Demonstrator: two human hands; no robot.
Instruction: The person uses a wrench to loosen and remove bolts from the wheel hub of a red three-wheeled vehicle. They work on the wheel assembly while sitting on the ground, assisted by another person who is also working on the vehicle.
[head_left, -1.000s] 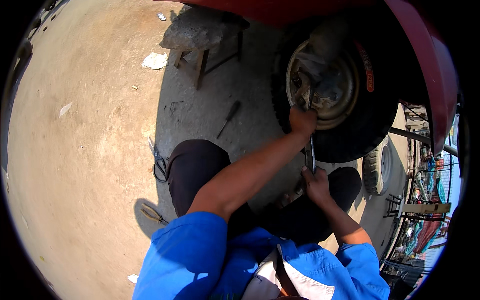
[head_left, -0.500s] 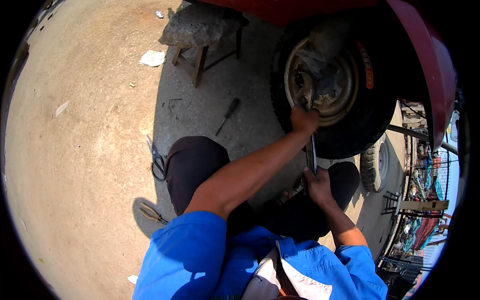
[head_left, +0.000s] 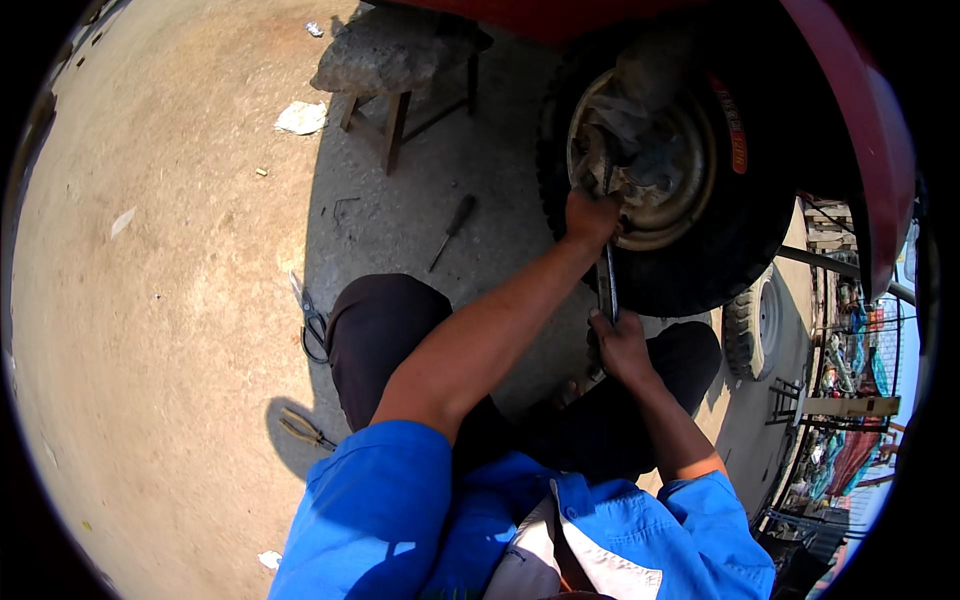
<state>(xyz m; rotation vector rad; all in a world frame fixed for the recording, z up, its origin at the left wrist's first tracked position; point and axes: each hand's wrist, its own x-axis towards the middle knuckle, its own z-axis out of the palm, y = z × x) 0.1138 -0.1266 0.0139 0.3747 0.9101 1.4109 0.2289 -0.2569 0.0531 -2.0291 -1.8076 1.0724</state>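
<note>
My left hand (head_left: 590, 212) is closed around a long metal bar (head_left: 608, 278), close to the rusty-rimmed hub (head_left: 662, 212) of a black tyre (head_left: 730, 250) under a red body panel. My right hand (head_left: 622, 345) grips the same bar lower down, above my right knee. The bar's upper end reaches into the hub, where its exact contact is too dark to make out. On the ground left of the wheel lies a screwdriver (head_left: 452, 230). Black-handled scissors (head_left: 312, 330) lie beside my left knee, and pliers (head_left: 300, 428) lie farther down in a shadow.
A low wooden stool with a grey lumpy top (head_left: 375, 60) stands upper left of the wheel. A spare wheel (head_left: 745, 325) rests behind the vehicle at right, near a metal stand (head_left: 850, 408) and cluttered racks. Paper scraps (head_left: 300, 117) lie on the concrete ground.
Both my hands and the bar have shifted a little up and to the left at the wheel, still gripping. The view has moved very slightly.
</note>
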